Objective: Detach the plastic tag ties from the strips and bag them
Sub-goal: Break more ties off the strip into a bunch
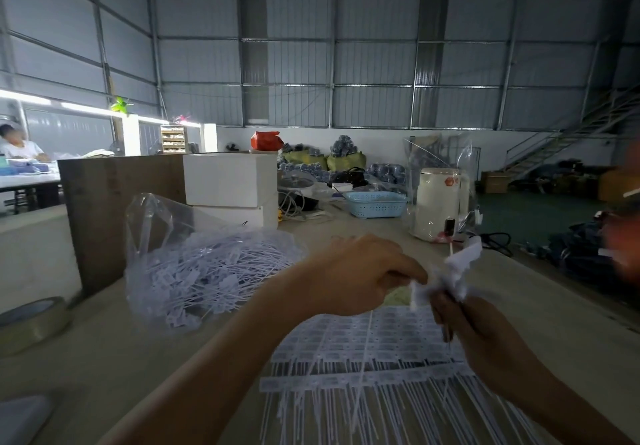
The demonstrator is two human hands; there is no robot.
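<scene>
Strips of white plastic tag ties (349, 365) lie stacked on the table in front of me, their thin tails pointing toward me. My right hand (485, 337) grips a bunch of white tag ties (457, 271) by their tails, the flat heads sticking up. My left hand (360, 275) pinches at the heads of that bunch from the left. A clear plastic bag (194, 264) holding several loose tag ties lies open on the table to the left of my hands.
A roll of tape (31, 323) sits at the left edge. Behind the bag stand a brown board (114, 209) and stacked white boxes (228, 181). A blue basket (375, 204) and a white kettle (438, 202) stand farther back. A person sits at a table far left.
</scene>
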